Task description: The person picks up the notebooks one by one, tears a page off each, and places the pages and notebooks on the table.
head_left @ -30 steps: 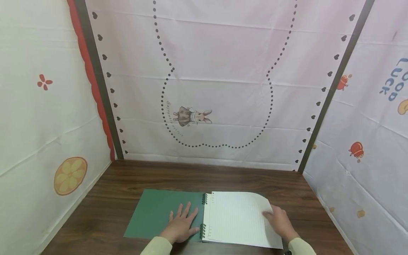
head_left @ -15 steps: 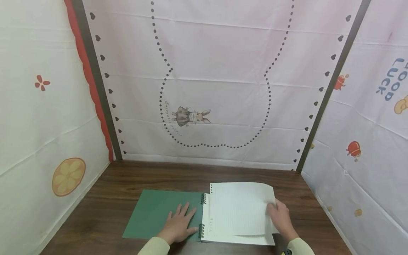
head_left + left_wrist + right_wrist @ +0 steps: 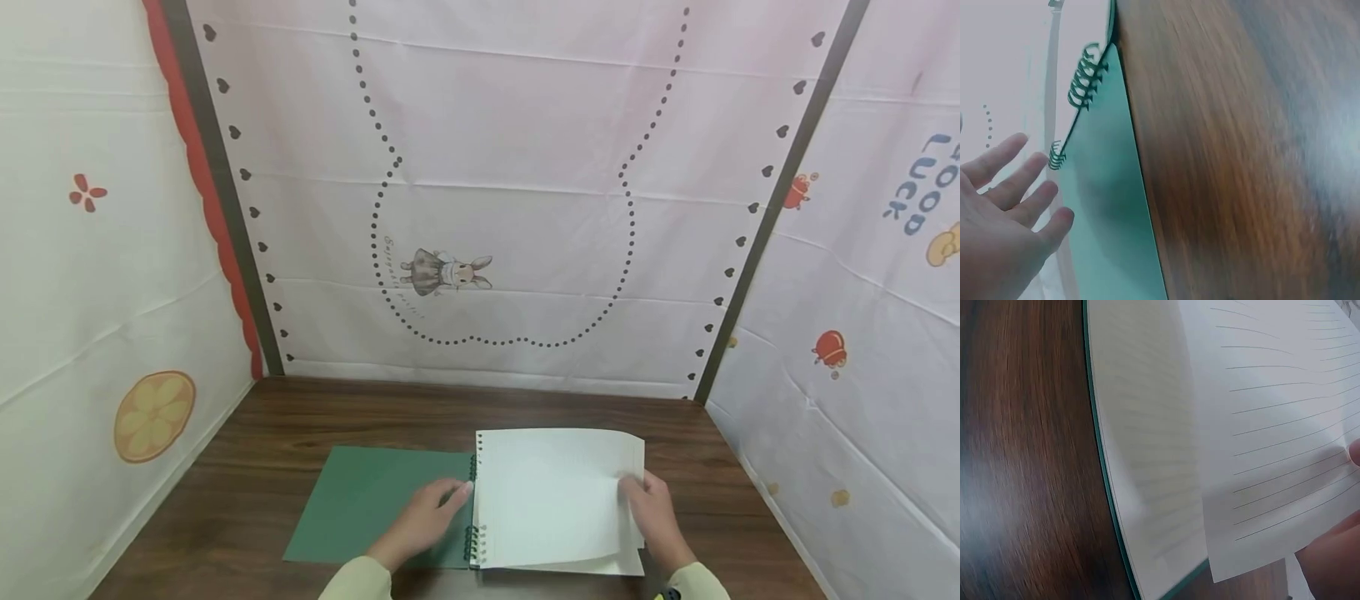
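A spiral notebook lies spread on the table, its green cover (image 3: 375,500) turned to the left and its black ring binding (image 3: 469,542) in the middle. Over its right half is a loose lined sheet (image 3: 558,492) with punched holes along the left edge. My right hand (image 3: 654,510) pinches this sheet at its right edge; in the right wrist view the sheet (image 3: 1272,444) bends, lifted off the pages below. My left hand (image 3: 427,517) hovers above the cover, fingertips close to the rings; the left wrist view shows its fingers loosely extended. Whether it touches the sheet's edge I cannot tell.
Dark wood-grain table (image 3: 360,408) surrounds the notebook. Printed white cloth walls (image 3: 525,250) stand at the back and on both sides.
The sheet has come away from the rings, moved up, then left towards the binding, with my right hand on it. My left hand has lifted from lying flat on the cover.
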A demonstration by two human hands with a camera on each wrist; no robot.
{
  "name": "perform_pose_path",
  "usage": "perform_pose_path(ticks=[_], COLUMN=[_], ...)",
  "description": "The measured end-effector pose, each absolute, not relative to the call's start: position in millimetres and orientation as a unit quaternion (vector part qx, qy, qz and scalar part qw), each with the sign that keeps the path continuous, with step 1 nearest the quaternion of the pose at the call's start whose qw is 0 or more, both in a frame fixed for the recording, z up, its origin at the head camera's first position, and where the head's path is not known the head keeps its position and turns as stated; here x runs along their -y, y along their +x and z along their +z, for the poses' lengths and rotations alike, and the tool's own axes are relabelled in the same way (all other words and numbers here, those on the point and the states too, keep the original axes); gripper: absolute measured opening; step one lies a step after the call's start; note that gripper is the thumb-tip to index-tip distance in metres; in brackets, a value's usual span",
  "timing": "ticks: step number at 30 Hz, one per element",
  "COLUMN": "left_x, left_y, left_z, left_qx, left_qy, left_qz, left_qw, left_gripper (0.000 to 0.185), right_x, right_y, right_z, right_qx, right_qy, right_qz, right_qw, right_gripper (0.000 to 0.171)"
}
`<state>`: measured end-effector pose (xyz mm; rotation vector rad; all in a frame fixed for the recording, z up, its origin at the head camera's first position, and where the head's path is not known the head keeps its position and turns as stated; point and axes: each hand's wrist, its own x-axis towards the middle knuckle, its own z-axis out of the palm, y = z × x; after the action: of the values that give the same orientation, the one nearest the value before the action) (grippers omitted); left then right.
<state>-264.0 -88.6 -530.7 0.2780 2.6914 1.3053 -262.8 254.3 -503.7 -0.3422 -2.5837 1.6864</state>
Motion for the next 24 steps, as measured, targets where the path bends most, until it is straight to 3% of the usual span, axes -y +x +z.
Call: perform_pose_path(ticks=[4,12,24], left_x=[89,95,108], left_y=[-262,-259,-252], left_z=[-526,-525,-524], left_qx=[-0.877,-0.867,-0.872], left_qy=[0.092,0.097,0.11], left_qz=[0.466,0.488,0.477], left_qw=[0.071,0.004,-0.021], left_gripper=[0.056,0.035,0.031], right_x=[-245,-228,-221], right_y=[-262,-260,-253], right_z=[-503,-506,-516], right_qx=[0.827,0.828,0.846], right_qy=[-0.111,-0.096,-0.083], right_qz=[0.551,0.553,0.527], right_qw=[0.009,0.014,-0.016], right_gripper=[0.04,0.036,0.044])
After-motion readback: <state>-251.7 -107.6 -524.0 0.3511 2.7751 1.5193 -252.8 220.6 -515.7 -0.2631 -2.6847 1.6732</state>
